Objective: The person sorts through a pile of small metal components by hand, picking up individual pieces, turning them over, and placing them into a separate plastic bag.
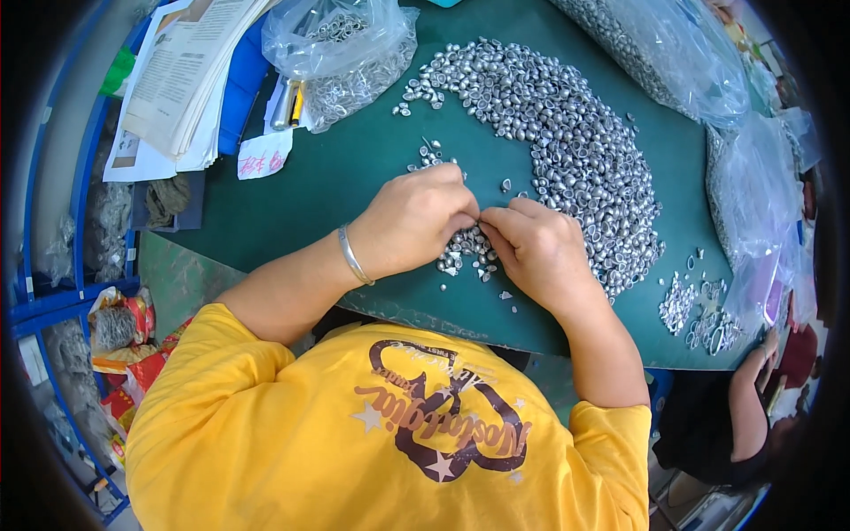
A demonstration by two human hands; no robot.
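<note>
Both hands meet at the near-centre of the green table (354,168): left hand (414,221) and right hand (531,248) curled, fingertips pinching small silver caps (467,246) from a little cluster. Big cap pile (567,142) lies far right.

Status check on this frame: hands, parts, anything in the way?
Left hand and right hand fingertip to fingertip over small silver metal pieces; what they pinch is hidden. Large heap just beyond on green mat. Nothing between hands and pieces.
</note>
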